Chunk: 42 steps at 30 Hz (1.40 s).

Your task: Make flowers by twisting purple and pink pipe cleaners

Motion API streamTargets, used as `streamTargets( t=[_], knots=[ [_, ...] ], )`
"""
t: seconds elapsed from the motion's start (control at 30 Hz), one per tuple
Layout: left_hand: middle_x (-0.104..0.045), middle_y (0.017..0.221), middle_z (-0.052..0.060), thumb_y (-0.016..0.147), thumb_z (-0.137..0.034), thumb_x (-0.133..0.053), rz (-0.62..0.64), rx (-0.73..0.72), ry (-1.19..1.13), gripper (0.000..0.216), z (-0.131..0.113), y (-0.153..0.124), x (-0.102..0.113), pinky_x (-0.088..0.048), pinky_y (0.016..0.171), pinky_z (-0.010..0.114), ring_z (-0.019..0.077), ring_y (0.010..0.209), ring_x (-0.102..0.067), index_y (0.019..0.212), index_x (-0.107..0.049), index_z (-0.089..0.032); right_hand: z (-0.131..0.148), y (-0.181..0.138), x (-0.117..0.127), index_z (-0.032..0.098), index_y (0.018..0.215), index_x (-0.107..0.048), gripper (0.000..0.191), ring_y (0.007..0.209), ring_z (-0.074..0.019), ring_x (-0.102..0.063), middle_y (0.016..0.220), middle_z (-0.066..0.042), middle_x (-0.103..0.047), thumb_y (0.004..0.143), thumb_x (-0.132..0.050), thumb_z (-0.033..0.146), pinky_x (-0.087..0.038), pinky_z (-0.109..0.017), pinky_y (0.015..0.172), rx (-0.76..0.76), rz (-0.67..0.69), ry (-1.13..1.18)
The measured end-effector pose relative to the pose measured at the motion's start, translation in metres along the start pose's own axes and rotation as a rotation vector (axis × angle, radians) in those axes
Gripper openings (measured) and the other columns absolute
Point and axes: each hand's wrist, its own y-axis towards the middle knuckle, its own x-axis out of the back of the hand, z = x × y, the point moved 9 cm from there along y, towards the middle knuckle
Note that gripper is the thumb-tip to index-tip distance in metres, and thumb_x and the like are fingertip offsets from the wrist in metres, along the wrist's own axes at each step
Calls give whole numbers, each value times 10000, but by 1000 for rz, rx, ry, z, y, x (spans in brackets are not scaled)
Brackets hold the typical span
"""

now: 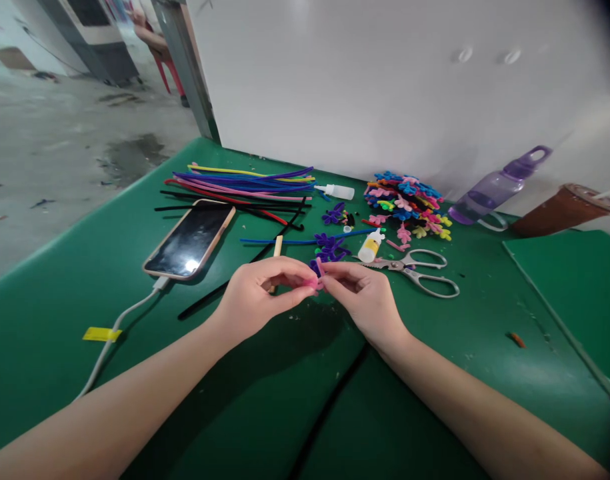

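A short pink pipe cleaner [319,269] is pinched between both hands above the green table. My left hand [265,290] closes on its left part with thumb and fingertips. From the other side, the fingertips of my right hand [362,293] grip it as well; the fingers hide much of its shape. Just behind the fingertips lie purple pipe-cleaner shapes [329,245]. A pale wooden stick [278,246] shows behind my left hand. Metal scissors [409,265] rest beyond my right hand, beside a small white glue bottle with a yellow label [370,247].
A charging phone [189,240] lies at left, its cable running toward the front. Behind are loose pipe cleaners [245,181], another white bottle [339,192] and a colourful pile of pipe-cleaner shapes [405,200]. A purple water bottle [495,190] and a brown drink cup [559,212] lean against the white panel [359,87].
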Motion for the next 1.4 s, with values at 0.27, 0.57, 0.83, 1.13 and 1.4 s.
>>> streamTargets(
  t=[0.27,0.57,0.83,1.13,1.4],
  knots=[
    [-678,883,61,739,-200,-653,-56,86,-109,91,6,3,5,-555,709,277,158,739,-657,808,-653,-140,13,-4,-2,197,846,-677,130,731,-162,-660,797,-29,-701,743,-598,192,-559,-305,667,98,10,-170],
    [-675,858,47,730,-197,-661,-92,118,-131,83,11,3,7,-539,709,260,151,757,-638,793,-670,-143,18,-5,-4,195,781,-660,122,705,-145,-640,758,-11,-688,722,-564,149,-533,-272,646,135,28,-249],
    [-660,909,42,705,-227,-692,20,325,-260,108,35,5,-1,-511,697,239,120,716,-605,783,-717,-156,28,-7,-8,208,796,-648,165,757,-135,-609,792,-5,-658,752,-524,109,-502,-279,717,295,68,-341],
    [-614,701,15,722,-232,-689,126,528,-518,90,49,-2,-13,-462,651,209,92,665,-553,708,-704,-144,44,-17,-18,204,894,-623,182,830,-131,-585,862,-23,-649,823,-490,103,-487,-287,770,520,129,-456],
    [-621,755,24,731,-215,-682,218,557,-616,94,49,-6,-23,-489,657,234,103,675,-582,682,-692,-136,35,-21,-13,216,931,-476,135,805,-131,-615,859,-21,-600,825,-547,174,-512,-280,731,463,40,-330]
  ],
)
